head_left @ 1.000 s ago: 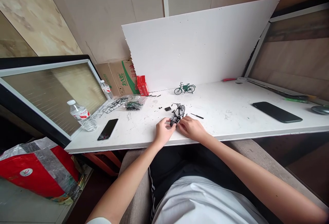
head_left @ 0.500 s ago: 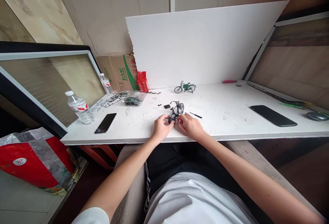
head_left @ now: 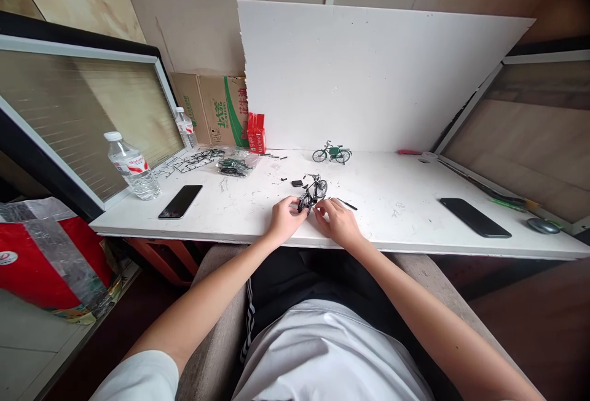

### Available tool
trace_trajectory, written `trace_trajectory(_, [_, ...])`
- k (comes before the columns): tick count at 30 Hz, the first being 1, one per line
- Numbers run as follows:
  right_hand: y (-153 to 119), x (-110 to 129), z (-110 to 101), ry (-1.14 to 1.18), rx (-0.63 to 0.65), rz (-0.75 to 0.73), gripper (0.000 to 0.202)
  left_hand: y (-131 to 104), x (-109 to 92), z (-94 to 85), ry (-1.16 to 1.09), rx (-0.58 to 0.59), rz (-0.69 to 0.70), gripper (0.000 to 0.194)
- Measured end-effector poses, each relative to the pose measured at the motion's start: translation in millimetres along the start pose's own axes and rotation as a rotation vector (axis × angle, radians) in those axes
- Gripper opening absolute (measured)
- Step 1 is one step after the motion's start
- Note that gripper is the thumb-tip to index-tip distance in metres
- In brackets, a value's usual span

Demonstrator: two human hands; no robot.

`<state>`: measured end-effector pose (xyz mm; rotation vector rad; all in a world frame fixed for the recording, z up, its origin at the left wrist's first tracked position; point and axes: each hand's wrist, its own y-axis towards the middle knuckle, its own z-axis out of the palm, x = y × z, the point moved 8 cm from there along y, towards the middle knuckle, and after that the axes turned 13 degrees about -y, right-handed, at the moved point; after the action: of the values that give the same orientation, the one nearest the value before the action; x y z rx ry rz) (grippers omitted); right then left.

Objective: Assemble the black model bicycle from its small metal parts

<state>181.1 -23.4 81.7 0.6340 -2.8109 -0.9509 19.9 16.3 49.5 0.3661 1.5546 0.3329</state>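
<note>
A small black model bicycle [head_left: 315, 190] stands on the white table near its front edge. My left hand [head_left: 286, 217] pinches its rear wheel from the left. On the other side, my right hand [head_left: 336, 218] has its fingers closed at the lower part of the bicycle; whatever lies between the fingertips is too small to make out. Behind them stands a green model bicycle [head_left: 332, 153]. A dark thin tool [head_left: 347, 204] lies just right of my right hand, and a small black piece [head_left: 297, 183] is left of the black bicycle.
At the left are a phone [head_left: 180, 201], a water bottle [head_left: 133, 166], a second bottle [head_left: 185, 128], black part frames [head_left: 198, 159] and a bag of green parts [head_left: 236, 164]. A red box [head_left: 256, 133] stands behind. At the right lie a black phone [head_left: 475, 217] and a mouse [head_left: 542, 225].
The camera view has tilted and shifted slightly. Both hands remain at the black bicycle, with only a slight change in the right fingers.
</note>
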Motion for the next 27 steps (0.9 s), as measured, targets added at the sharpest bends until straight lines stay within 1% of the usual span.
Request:
trace_trajectory(5, [0.7,-2.8,4.2,-0.051,-0.01,0.004,0.03,-1.2,0.1,1.9,-0.005,0.027,0.015,0.019])
trace_trajectory(9, [1.9,-2.5,6.3,-0.089,0.03,-0.002,0.039,-1.1,0.4,2.8,0.004,0.037,0.018,0.02])
trace_trajectory(12, [2.0,-3.4,4.4,-0.058,0.044,0.027,0.034,-0.2,0.0,2.1,0.005,0.029,0.008,0.02])
trace_trajectory(16, [1.7,-1.5,0.4,-0.024,0.012,0.024,0.026,-0.2,-1.5,1.6,0.007,0.021,0.011,0.018])
trace_trajectory(23, [1.4,-1.0,6.0,-0.095,0.024,-0.022,0.04,-1.3,-1.6,3.1,0.01,0.038,0.028,0.018])
trace_trajectory(25, [1.0,-1.7,6.0,-0.086,0.033,-0.012,0.04,-1.3,-1.3,3.2,0.011,0.039,0.03,0.018])
trace_trajectory(27, [0.8,-2.3,4.3,-0.063,0.031,0.007,0.034,-1.4,-1.4,2.9,0.009,0.037,0.037,0.018])
